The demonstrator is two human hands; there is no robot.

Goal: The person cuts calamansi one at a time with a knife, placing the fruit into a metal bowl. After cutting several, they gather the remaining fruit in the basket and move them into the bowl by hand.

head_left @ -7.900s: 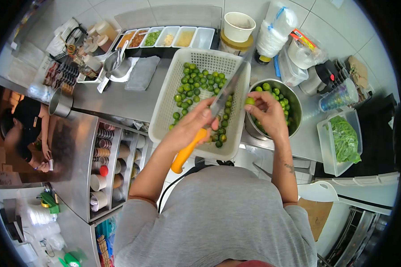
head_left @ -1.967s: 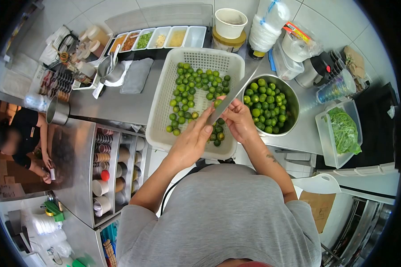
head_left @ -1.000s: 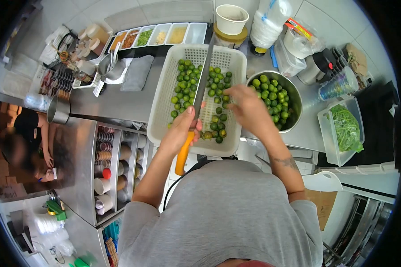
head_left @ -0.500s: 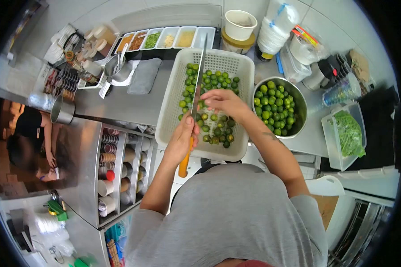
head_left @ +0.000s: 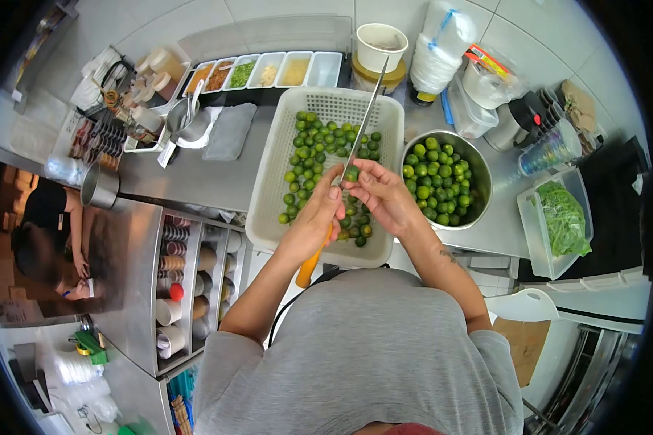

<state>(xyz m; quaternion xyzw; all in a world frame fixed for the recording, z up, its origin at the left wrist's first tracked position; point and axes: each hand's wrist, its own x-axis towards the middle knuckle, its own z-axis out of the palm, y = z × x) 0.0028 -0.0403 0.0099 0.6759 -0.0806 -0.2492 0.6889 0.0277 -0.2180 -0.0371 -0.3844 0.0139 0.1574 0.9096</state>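
My left hand (head_left: 313,221) is closed around a long knife, its orange handle (head_left: 310,267) toward my body and its blade (head_left: 367,116) slanting up to the right. Pinched in the fingers of my right hand (head_left: 386,194) is a small green lime (head_left: 351,174), right at the blade's lower end. Both hands are over a white perforated basket (head_left: 267,185) with many small limes (head_left: 308,156) spread on its bottom. To the right, a round steel pot (head_left: 488,190) is filled with more green limes (head_left: 438,177). My hands hide some of the basket's limes.
White trays of chopped ingredients (head_left: 270,71) line the back of the counter. A grey cloth (head_left: 230,132) lies to the left, near a small steel pan (head_left: 189,123). On the right stands a container of leafy greens (head_left: 561,217). Another person (head_left: 47,217) is at far left.
My right hand has closed on a lime and brought it against the blade. The knife's tip has swung to the right, while my left hand keeps its hold.
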